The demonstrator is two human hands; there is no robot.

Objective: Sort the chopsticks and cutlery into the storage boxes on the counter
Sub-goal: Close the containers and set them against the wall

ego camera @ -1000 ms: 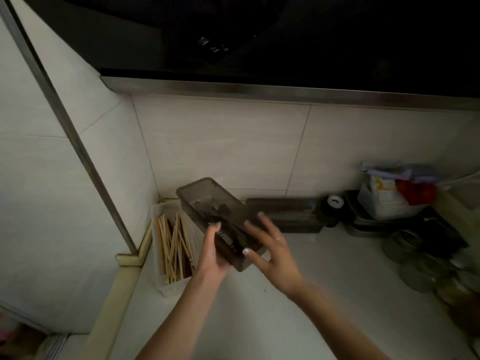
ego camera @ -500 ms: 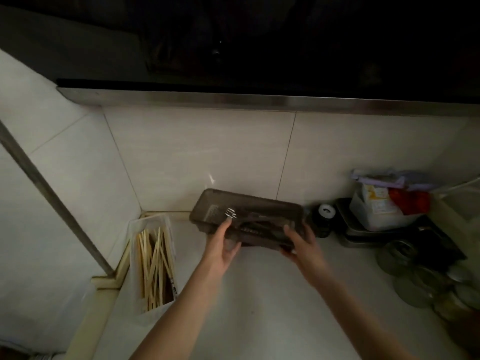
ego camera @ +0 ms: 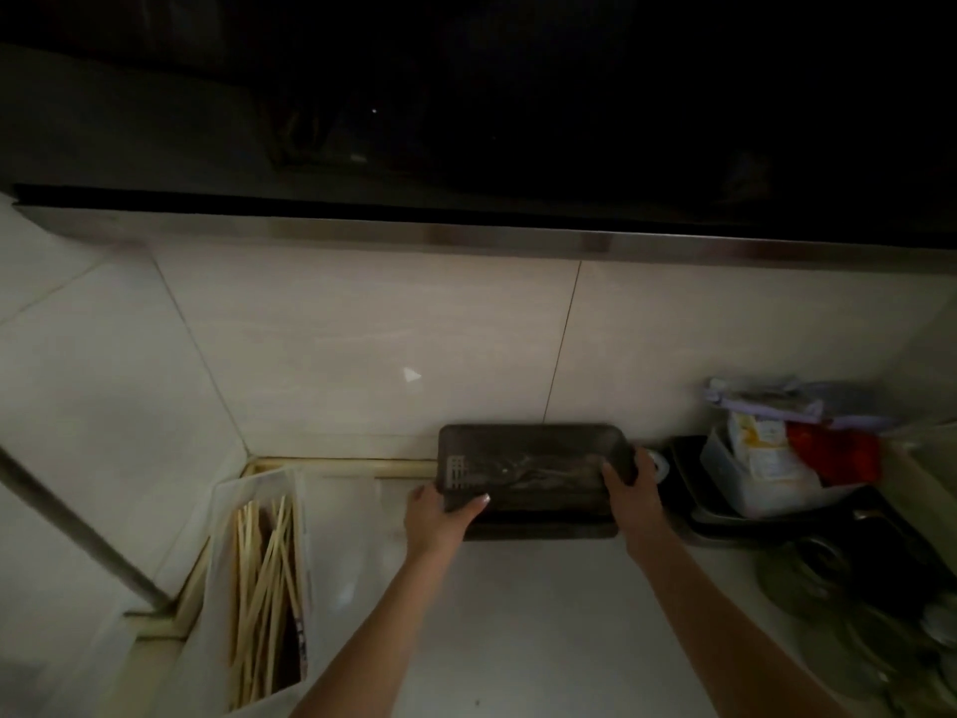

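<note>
A dark translucent storage box [ego camera: 533, 448] with cutlery inside sits against the back wall tiles, on top of a second dark box or lid [ego camera: 544, 528]. My left hand [ego camera: 440, 510] grips its left end, thumb on the front rim. My right hand [ego camera: 629, 484] grips its right end. At the left corner stands a white translucent box [ego camera: 259, 489] that holds several pale wooden chopsticks [ego camera: 261, 577].
The white counter [ego camera: 518, 640] spreads in front of the boxes. At the right are a dark tray [ego camera: 725, 515] with a plastic tub and red packet [ego camera: 834, 458], and glass jars [ego camera: 813, 567]. A dark cabinet edge [ego camera: 466, 235] overhangs the wall. A metal rail [ego camera: 77, 531] crosses the left.
The dark box swung from a tilted, lifted pose down and right to lie level against the back wall. Both hands went with it to its two ends.
</note>
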